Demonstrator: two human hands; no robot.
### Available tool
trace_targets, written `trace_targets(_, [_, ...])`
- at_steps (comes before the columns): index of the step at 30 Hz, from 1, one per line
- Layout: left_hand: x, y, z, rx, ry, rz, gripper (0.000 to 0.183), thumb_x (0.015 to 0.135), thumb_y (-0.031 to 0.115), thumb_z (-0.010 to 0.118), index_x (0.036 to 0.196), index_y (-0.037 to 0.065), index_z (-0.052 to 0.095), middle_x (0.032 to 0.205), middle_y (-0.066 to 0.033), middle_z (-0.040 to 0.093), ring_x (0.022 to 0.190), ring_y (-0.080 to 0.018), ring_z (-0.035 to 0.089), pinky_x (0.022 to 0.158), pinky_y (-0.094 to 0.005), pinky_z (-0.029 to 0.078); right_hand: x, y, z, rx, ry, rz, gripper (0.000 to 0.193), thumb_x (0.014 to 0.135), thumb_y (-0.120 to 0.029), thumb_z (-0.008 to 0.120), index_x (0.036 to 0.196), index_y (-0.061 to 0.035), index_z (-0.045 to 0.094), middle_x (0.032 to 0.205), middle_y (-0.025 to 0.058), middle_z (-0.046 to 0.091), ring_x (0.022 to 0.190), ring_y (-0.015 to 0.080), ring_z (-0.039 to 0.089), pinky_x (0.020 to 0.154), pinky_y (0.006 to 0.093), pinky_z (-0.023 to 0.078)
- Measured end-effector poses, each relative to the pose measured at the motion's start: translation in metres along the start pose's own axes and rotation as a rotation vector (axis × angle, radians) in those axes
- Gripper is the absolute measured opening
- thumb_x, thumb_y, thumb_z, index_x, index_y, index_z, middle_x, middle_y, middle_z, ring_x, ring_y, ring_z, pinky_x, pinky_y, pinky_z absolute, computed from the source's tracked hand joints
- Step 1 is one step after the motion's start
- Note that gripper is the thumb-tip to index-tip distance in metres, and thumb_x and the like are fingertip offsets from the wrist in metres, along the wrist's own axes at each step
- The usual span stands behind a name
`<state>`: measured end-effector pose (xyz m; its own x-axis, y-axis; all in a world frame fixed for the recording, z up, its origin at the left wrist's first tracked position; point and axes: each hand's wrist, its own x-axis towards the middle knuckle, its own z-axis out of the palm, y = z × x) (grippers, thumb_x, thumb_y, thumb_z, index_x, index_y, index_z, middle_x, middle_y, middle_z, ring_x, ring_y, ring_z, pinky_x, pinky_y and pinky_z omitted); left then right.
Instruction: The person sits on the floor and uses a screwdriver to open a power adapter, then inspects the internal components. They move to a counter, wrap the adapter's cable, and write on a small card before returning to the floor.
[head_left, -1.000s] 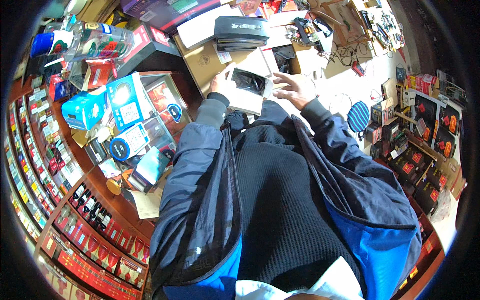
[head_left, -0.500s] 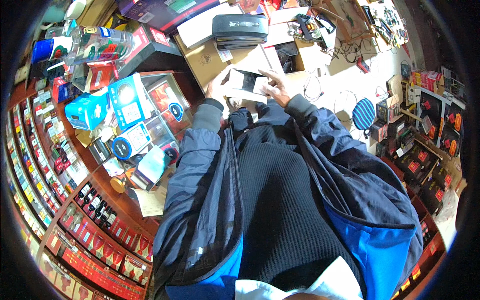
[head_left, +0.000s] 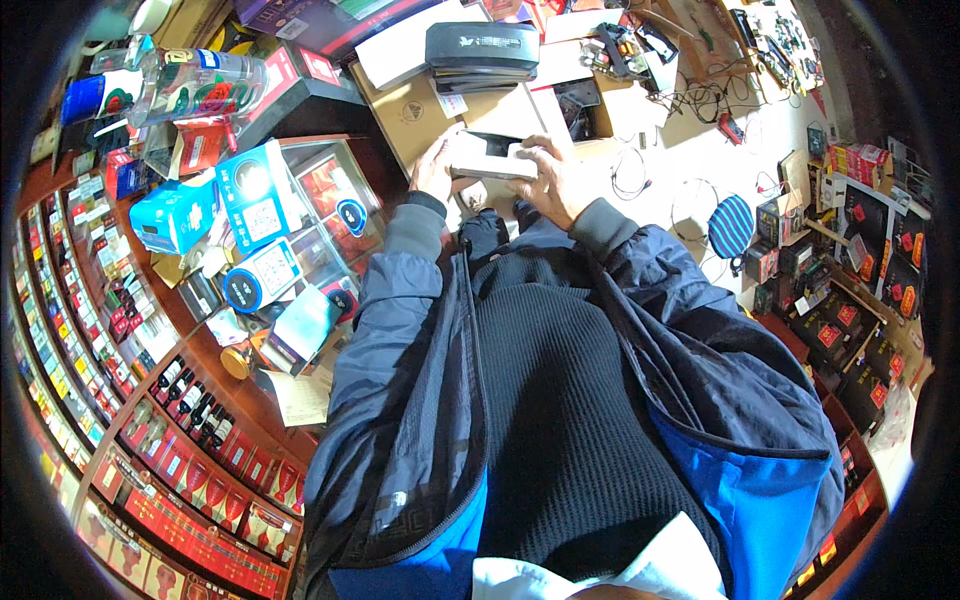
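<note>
A small white box [head_left: 483,166] with a dark area along its top is held in front of me, between both hands. My left hand [head_left: 432,170] is closed round its left end. My right hand [head_left: 549,178] grips the right end, with bent fingers on top and side. What lies inside the box, if anything, I cannot make out. Just beyond it a brown cardboard box [head_left: 408,112] bears a black oblong case [head_left: 482,48] on top of a dark stack.
To the left, a glass display case [head_left: 345,165] holds blue-and-white code signs [head_left: 258,205] and a blue carton [head_left: 172,218]. A large clear bottle [head_left: 200,88] stands farther left. Loose cables [head_left: 630,175] and a striped blue round item [head_left: 729,226] are to the right.
The white box has tipped, so its pale long side faces me more and less of its dark top shows. My right hand's fingers have closed in more on it.
</note>
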<state>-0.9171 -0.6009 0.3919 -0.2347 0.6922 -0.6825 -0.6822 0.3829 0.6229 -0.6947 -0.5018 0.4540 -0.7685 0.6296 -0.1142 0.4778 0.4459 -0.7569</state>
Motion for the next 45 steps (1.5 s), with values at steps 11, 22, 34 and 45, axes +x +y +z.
trace_targets(11, [0.002, -0.018, -0.007, 0.481, -0.055, 0.429, 0.043, 0.106, 0.019, 0.059, 0.147, 0.008, 0.055, 0.136, -0.0127, 0.063, 0.12, -0.0287, 0.067, 0.09, -0.0436, 0.062, 0.012, 0.012, 0.005, 0.085, 0.171, -0.024, 0.038, 0.098, -0.015, 0.07, 0.135, -0.0102, 0.063, 0.119, 0.0172, 0.056, 0.099, 0.0262, 0.063, 0.085, 0.0355, 0.058])
trace_targets(22, [0.001, -0.014, 0.0, 0.399, 0.058, 0.346, 0.044, 0.104, 0.014, 0.058, 0.148, 0.011, 0.057, 0.138, -0.0107, 0.064, 0.118, -0.0265, 0.069, 0.089, -0.0395, 0.062, 0.017, 0.009, 0.001, 0.047, 0.191, -0.006, 0.029, 0.095, -0.017, 0.073, 0.121, -0.0046, 0.072, 0.11, 0.0156, 0.056, 0.095, 0.0259, 0.061, 0.081, 0.0354, 0.054])
trace_targets(34, [0.008, -0.01, 0.008, 0.501, 0.146, 0.4, 0.035, 0.102, 0.019, 0.064, 0.135, 0.008, 0.068, 0.125, -0.0129, 0.072, 0.114, -0.0201, 0.068, 0.1, -0.0318, 0.052, 0.031, 0.021, 0.008, 0.443, 0.181, 0.285, 0.029, 0.091, -0.019, 0.079, 0.115, -0.0037, 0.072, 0.1, 0.0088, 0.067, 0.085, 0.0162, 0.065, 0.075, 0.0325, 0.056])
trace_targets(45, [0.022, -0.008, 0.006, 0.463, 0.116, 0.294, 0.03, 0.101, 0.006, 0.059, 0.13, 0.004, 0.068, 0.121, -0.0088, 0.071, 0.104, -0.0188, 0.071, 0.087, -0.0315, 0.06, 0.041, 0.042, 0.015, 0.771, 0.088, 0.574, 0.024, 0.091, -0.015, 0.082, 0.109, -0.0024, 0.073, 0.094, 0.0073, 0.071, 0.084, 0.0128, 0.068, 0.077, 0.0279, 0.059])
